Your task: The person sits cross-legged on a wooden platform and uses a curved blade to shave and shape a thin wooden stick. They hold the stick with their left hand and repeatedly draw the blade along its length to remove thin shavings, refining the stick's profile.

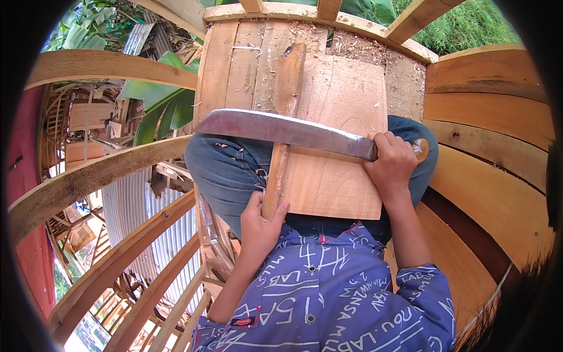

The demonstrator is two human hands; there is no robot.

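Note:
My right hand [393, 161] is closed around the wooden handle of a machete [287, 130]. Its broad blade points left and lies across a narrow wooden strip [290, 76], hiding part of it; whether blade and wood touch I cannot tell. My left hand [263, 223] grips the near end of that strip, thumb on one side and fingers on the other. The strip runs away from me, along the left edge of a wide flat board [337, 188] that rests over my lap and the planks beyond.
Wood shavings [363, 47] litter the plank floor [258, 47], bounded by a far wooden rail [281, 10]. A plank wall [487, 111] rises on my right. Slatted rails [117, 234] stand on my left, with corrugated metal sheets [146, 217] and banana leaves [164, 105] beyond.

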